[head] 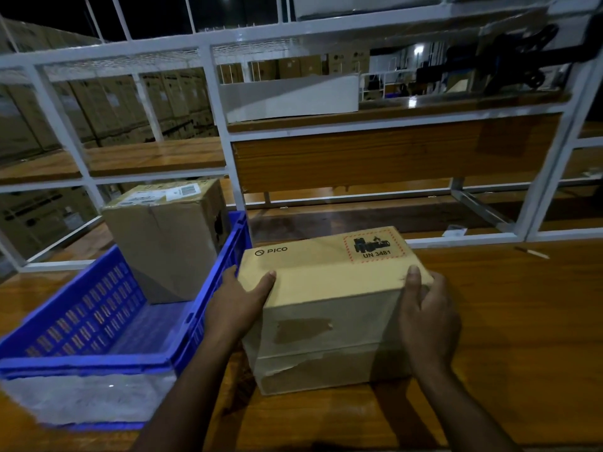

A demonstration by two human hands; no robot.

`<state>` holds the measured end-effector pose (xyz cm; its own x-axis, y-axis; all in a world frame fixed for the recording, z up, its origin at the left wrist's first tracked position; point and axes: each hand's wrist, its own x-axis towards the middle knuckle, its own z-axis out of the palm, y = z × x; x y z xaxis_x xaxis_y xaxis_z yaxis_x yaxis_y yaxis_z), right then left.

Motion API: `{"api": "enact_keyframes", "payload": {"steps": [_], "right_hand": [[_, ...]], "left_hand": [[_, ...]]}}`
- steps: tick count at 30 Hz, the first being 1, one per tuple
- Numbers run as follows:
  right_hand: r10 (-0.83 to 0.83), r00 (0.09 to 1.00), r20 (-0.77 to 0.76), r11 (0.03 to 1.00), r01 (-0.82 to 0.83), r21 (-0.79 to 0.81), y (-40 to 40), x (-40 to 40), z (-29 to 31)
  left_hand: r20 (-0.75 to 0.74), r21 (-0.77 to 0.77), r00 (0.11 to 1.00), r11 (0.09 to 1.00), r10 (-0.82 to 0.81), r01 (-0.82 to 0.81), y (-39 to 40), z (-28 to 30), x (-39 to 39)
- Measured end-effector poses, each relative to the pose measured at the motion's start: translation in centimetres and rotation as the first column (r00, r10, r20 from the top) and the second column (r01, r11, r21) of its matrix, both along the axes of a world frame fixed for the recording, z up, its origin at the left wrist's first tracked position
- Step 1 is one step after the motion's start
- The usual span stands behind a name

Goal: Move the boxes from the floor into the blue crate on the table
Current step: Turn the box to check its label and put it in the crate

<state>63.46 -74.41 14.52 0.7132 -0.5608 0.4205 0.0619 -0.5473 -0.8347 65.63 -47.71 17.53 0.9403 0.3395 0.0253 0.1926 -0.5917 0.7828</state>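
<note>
The blue crate [98, 308] blurs at its near wall; stacked cartons [107, 106] behind the shelving are indistinct.

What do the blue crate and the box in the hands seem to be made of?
The blue crate looks like moulded plastic, glossy, with slotted lattice walls. The PICO box looks like matte brown cardboard: creased edges, a torn patch and printed marks. Both hands, left hand and right hand, grip it.

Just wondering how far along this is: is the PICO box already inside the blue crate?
No, the PICO box is outside the blue crate, held between both hands beside it.
</note>
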Motion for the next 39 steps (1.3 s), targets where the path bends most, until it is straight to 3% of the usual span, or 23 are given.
{"api": "enact_keyframes", "payload": {"steps": [4,7,9,12,15,19,23,29,31,34,39], "right_hand": [[0.080,0.981,0.175,0.996,-0.070,-0.060,-0.2,1.5,3.9],[0.236,0.936,0.259,0.969,-0.208,-0.132,0.7,2.3,8.1],[0.348,0.917,0.196,0.909,-0.279,-0.309,2.0,2.5,10.3],[0.425,0.905,0.006,0.720,-0.334,-0.608,4.5,2.4,11.1],[0.447,0.893,-0.045,0.642,-0.355,-0.679,6.8,1.8,10.3],[0.491,0.868,-0.075,0.582,-0.390,-0.713,9.4,1.2,9.0],[0.580,0.791,-0.194,0.497,-0.533,-0.685,11.5,0.6,8.2],[0.564,0.824,-0.046,0.634,-0.468,-0.616,8.5,0.8,8.3],[0.498,0.866,0.041,0.702,-0.375,-0.605,6.8,1.7,7.8],[0.406,0.906,0.116,0.781,-0.279,-0.559,3.9,3.2,6.7],[0.357,0.914,0.192,0.790,-0.186,-0.585,2.1,4.2,4.2]], "left_hand": [[-0.012,-0.255,1.000,0.967,0.022,-0.024,-0.3,-0.8,-0.3],[-0.059,-0.504,0.998,0.864,-0.039,0.004,-1.0,-3.4,-0.3],[-0.086,-0.587,0.994,0.809,-0.066,0.003,-2.5,-5.6,-0.5],[-0.195,-0.742,0.965,0.670,-0.176,-0.028,-4.3,-9.4,-0.6],[-0.094,-0.764,0.980,0.644,-0.173,0.040,-3.6,-12.2,1.0],[0.156,-0.645,0.987,0.751,-0.048,0.138,-3.4,-7.7,0.8],[0.468,-0.385,0.884,0.897,-0.013,0.217,-3.4,-1.8,-0.6],[0.718,-0.053,0.686,0.974,-0.117,0.222,-3.0,2.1,-1.5],[0.749,0.084,0.627,0.969,-0.215,0.233,-3.5,2.1,-1.5],[0.720,0.250,0.610,0.943,-0.332,0.219,-4.1,1.3,-0.9],[0.824,0.273,0.487,0.956,-0.288,0.102,-4.5,0.1,0.4]]}}
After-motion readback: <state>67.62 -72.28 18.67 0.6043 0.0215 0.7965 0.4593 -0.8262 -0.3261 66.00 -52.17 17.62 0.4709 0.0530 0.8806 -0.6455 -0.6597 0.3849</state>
